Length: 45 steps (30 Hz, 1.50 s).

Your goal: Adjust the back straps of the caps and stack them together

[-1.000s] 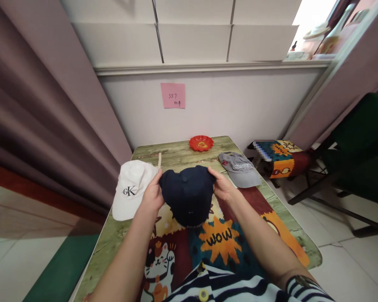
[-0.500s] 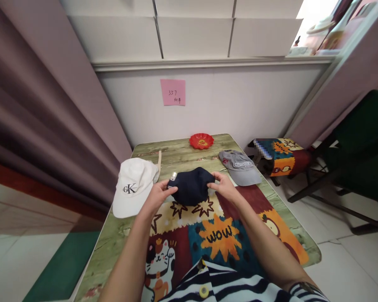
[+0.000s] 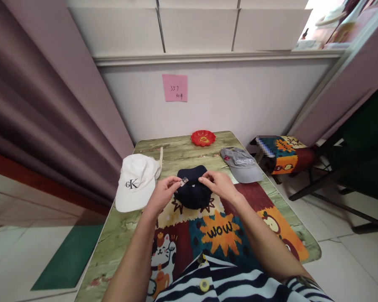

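A dark navy cap (image 3: 193, 197) is between my hands over the table's middle, its back strap side facing up toward me. My left hand (image 3: 165, 191) pinches the strap end by its small metal buckle (image 3: 184, 181). With thumb and fingers closed, my right hand (image 3: 219, 184) grips the cap's other upper edge; the exact part under the fingertips is too small to make out. To the left lies a white cap (image 3: 137, 180) with black CK letters. A grey cap (image 3: 242, 165) with white lettering rests on the right side.
At the table's far edge stands a red scalloped dish (image 3: 203, 138). A patterned mat (image 3: 219, 230) covers the near part of the wood-look table (image 3: 113, 247). Beyond the right edge are a covered stool (image 3: 283, 155) and a dark chair (image 3: 362, 167). A pink note (image 3: 175, 88) sticks to the wall.
The navy cap has been turned, so its strap opening and buckle now show. My hands have come closer together, the left shifting from the cap's side to the buckle.
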Each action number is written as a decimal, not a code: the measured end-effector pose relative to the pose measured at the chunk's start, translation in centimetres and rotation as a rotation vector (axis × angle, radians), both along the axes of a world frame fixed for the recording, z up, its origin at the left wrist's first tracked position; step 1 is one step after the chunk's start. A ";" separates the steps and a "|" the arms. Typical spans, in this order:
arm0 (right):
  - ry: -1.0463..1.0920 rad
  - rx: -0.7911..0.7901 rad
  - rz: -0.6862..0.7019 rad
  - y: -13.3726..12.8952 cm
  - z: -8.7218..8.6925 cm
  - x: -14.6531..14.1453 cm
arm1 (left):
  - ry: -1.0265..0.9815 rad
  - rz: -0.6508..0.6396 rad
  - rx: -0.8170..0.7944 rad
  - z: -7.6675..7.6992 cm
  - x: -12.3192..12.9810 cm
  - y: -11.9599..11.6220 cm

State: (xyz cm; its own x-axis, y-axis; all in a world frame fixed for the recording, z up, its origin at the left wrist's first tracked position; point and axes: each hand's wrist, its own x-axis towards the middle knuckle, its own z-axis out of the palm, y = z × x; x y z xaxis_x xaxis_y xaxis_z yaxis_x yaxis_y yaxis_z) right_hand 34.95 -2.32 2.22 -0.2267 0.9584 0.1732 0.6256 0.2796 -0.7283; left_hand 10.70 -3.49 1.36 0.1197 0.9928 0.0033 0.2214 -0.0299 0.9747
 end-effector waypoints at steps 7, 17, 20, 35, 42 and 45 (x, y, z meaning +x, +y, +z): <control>-0.203 -0.030 -0.018 0.1 -0.5 -2.5 | -0.016 0.031 0.016 1.0 1.2 0.2; 0.744 -0.185 -0.059 -0.4 -2.2 -0.7 | -0.077 0.117 0.028 1.4 1.7 1.2; 0.916 -0.242 -0.060 -0.4 -1.5 -0.5 | 0.154 0.137 0.229 1.4 1.7 1.0; 1.143 -0.557 -0.076 -0.6 0.1 -1.3 | 0.000 0.238 0.159 -0.4 2.8 -0.2; 1.046 -0.426 -0.048 -0.9 0.3 -1.6 | 0.131 0.293 0.256 -0.9 3.1 -0.3; 0.993 -0.384 -0.038 -0.7 0.0 -2.0 | 0.246 0.282 0.335 -1.1 3.1 -0.4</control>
